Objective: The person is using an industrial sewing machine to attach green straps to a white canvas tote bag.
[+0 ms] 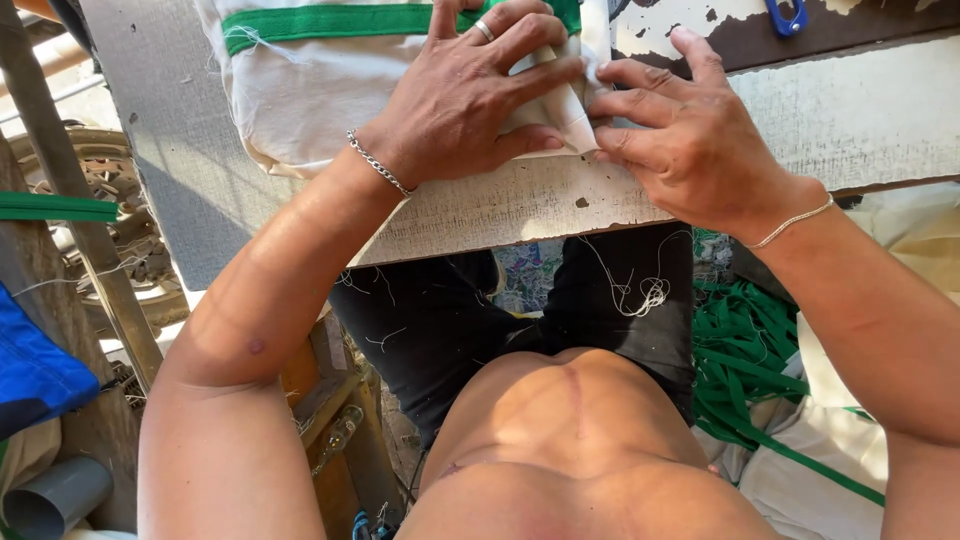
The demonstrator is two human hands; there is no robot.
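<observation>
While the left hand [470,95] presses flat on a white cloth [310,95] with a green band [330,20], its fingers spread over a folded edge, the right hand [690,140] pinches that same fold from the side. Both hands meet at the fold, touching the cloth. It lies on a worn, pale table [850,115], near the edge closest to the person. Green straps [745,350] pile on the floor beside the right leg. A blue tool [788,15] rests farther back.
</observation>
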